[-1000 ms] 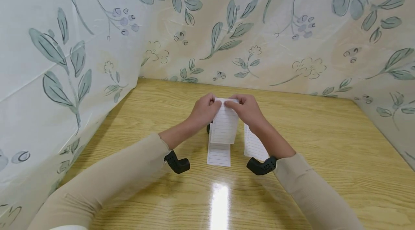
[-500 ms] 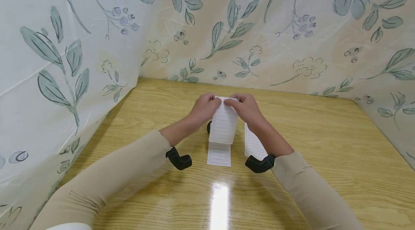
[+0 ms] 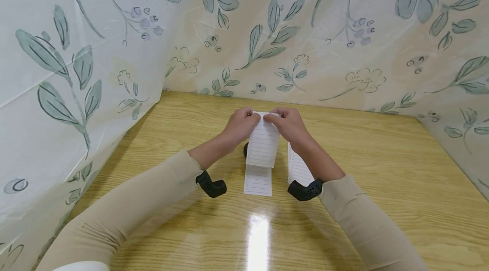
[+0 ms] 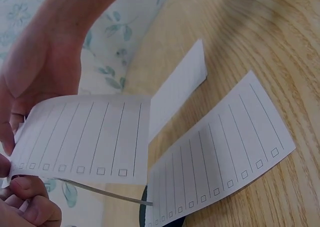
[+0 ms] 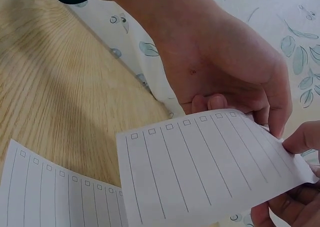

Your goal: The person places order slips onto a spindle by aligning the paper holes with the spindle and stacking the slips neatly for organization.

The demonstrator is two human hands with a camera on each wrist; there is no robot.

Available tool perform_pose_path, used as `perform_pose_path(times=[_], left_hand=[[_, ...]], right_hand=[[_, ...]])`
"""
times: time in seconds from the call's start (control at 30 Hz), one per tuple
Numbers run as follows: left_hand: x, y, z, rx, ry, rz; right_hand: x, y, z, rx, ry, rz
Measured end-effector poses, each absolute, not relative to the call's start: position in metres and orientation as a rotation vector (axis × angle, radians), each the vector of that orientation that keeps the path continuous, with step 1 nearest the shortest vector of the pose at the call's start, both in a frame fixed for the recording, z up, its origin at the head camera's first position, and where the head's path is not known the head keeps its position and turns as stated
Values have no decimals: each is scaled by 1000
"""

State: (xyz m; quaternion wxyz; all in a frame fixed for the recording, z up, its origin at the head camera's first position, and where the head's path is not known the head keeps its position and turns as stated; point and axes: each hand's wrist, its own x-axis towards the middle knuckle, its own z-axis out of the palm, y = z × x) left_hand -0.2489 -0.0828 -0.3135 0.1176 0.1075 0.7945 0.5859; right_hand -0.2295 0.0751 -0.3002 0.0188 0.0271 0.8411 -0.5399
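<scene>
Both hands pinch the top edge of a lined checklist sheet (image 3: 263, 141) between thumbs and fingers. My left hand (image 3: 240, 126) grips the upper left corner and my right hand (image 3: 289, 125) the upper right. In the left wrist view, the held sheet (image 4: 82, 139) bends as it hangs, and a thin stem (image 4: 100, 190) runs from behind it down to a black rounded base (image 4: 143, 209). Below lies another lined sheet (image 3: 258, 182), partly covered by the held one. The fingers behind the paper are mostly hidden.
More lined paper (image 3: 299, 168) lies on the wooden table (image 3: 382, 169), just left of the right forearm. The black base (image 3: 245, 150) shows partly behind the held sheet. Floral cloth (image 3: 305, 41) hangs behind the table and along its left side.
Both hands have shifted slightly upward in the head view with the held sheet, whose lower edge has risen a little. The other papers have stayed in place, and the grip looks the same.
</scene>
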Motion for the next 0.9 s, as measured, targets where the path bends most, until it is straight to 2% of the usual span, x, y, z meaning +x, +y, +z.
perform_pose_path(times=[0.9], left_hand=[[-242,-87,-317,385,2330,1678]], right_hand=[[-221,74,-311,100,2538,-1716]])
